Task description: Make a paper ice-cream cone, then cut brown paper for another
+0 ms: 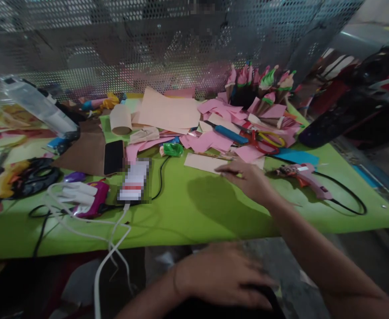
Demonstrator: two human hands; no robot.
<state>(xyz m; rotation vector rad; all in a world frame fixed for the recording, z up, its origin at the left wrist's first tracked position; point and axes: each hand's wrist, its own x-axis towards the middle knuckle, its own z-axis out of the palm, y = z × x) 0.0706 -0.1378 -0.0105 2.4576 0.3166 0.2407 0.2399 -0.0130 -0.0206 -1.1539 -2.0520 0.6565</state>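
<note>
Pale paper strip (202,162), lying flat on the green table cover (181,212) at the center of your workspace; clock directions are taken from this strip, with twelve o'clock pointing away from you. At four o'clock, your right hand (247,179) reaches in with fingers partly bent, their tips at the strip's near right part; whether they pinch it or only rest there cannot be told. At six o'clock, below the table edge, your left hand (219,272) is motion-blurred, and you cannot tell whether it grasps anything. At one o'clock lie a blue-handled tool (231,134) and, farther off, pink and green cone-shaped pieces (268,79); at two, red and yellow scissor handles (270,141); at three, a pink glue gun (316,182); at nine, a dark phone (114,157); at eleven, a large cream sheet (170,110).
</note>
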